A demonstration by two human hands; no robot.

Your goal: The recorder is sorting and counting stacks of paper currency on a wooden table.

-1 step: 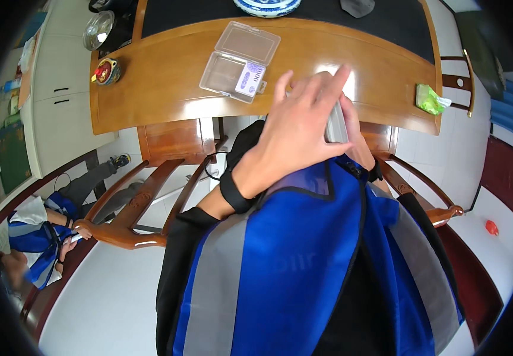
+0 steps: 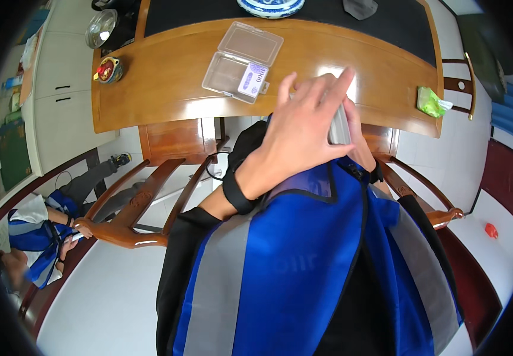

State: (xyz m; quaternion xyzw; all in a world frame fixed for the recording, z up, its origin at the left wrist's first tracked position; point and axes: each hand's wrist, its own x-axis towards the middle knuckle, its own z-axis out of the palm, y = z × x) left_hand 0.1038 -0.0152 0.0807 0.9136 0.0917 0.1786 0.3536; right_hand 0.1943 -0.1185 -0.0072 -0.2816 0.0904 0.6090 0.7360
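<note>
In front of my chest, just over the near table edge, my left hand [image 2: 298, 127] spans a thick stack of cards [image 2: 339, 127] with pale grey edges. Its thumb presses the near end, and the fingers reach over the far end. My right hand [image 2: 357, 136] supports the same stack from the right side, its fingers largely hidden behind the left hand. Past the left fingertips, a clear plastic box [image 2: 216, 74] lies with its lid folded back on the table. Inside, toward its right end, rests a purple and white printed slip [image 2: 252, 80].
The wooden table [image 2: 161, 98] carries a green tissue pack [image 2: 431, 102] at right, a small colourful pot [image 2: 109, 70] at left and a blue-white porcelain piece [image 2: 271, 7] at the back. Wooden chairs [image 2: 129, 228] stand nearby. Another person [image 2: 37, 231] sits at far left.
</note>
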